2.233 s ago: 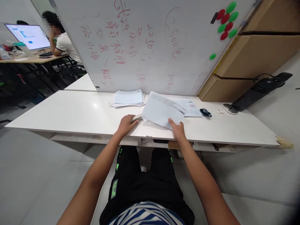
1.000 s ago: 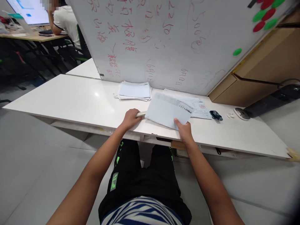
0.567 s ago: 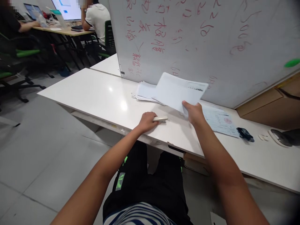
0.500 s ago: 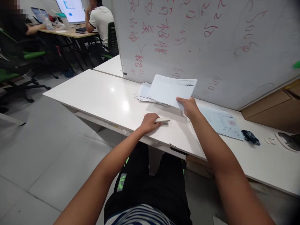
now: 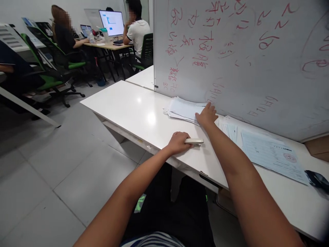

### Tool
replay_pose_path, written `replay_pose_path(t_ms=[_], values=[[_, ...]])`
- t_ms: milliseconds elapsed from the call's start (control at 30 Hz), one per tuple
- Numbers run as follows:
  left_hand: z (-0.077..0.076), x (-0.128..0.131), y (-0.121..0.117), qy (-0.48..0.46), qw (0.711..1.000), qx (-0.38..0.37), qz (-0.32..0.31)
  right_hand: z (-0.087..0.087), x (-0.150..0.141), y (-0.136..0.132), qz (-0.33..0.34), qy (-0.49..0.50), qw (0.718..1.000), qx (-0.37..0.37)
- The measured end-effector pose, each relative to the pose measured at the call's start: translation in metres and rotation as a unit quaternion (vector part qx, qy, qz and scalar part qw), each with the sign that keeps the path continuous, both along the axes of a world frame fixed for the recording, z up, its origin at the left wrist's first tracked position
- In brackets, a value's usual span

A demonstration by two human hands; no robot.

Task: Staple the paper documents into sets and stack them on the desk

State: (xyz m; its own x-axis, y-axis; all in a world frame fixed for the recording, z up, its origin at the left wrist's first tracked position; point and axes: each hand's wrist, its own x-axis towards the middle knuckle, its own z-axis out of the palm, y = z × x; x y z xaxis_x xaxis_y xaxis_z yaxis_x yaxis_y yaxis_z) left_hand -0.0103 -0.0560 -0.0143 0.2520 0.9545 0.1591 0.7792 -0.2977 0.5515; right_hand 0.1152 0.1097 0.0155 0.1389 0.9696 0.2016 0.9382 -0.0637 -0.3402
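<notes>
My left hand (image 5: 178, 143) rests on the white table (image 5: 133, 106) near its front edge, its fingers closed round a small cream-coloured tool (image 5: 194, 141) that lies flat. My right hand (image 5: 206, 116) reaches forward and lies flat, fingers spread, on the near right corner of a pile of white envelopes (image 5: 184, 109) at the foot of the whiteboard (image 5: 244, 55). The envelope it carried lies on top of that pile.
Printed sheets with a red stamp (image 5: 269, 154) lie to the right, and a dark small object (image 5: 317, 179) sits at the far right edge. Two people sit at a desk with monitors (image 5: 113, 23) at the back left, among green chairs (image 5: 48, 77).
My right hand lifted an envelope from in front of me, carried it left and forward, and laid it on the pile. The left hand stayed on the tool. The view swung left.
</notes>
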Motion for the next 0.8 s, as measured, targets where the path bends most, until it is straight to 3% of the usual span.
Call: replay_pose_path(t_ms=[100,200,300,433,600,800], values=[[0.000,-0.001,0.000,-0.001,1.000,0.007,-0.007,-0.003,0.026,-0.022,0.043,-0.053,0.995,0.072],[0.004,-0.002,-0.004,-0.021,1.000,0.014,-0.015,-0.010,0.078,-0.065,0.067,-0.070,0.988,0.124],[0.009,-0.004,-0.008,-0.073,0.996,0.021,-0.041,-0.021,0.137,-0.120,0.024,-0.095,0.986,0.137],[0.008,-0.005,-0.007,-0.098,0.993,0.023,-0.061,-0.036,0.196,-0.170,-0.067,-0.104,0.990,0.060],[0.009,-0.003,-0.007,-0.099,0.992,0.038,-0.066,-0.050,0.218,-0.175,-0.069,-0.055,0.994,-0.057],[0.014,-0.003,-0.009,-0.092,0.992,0.034,-0.074,-0.053,0.214,-0.173,-0.059,-0.055,0.995,-0.050]])
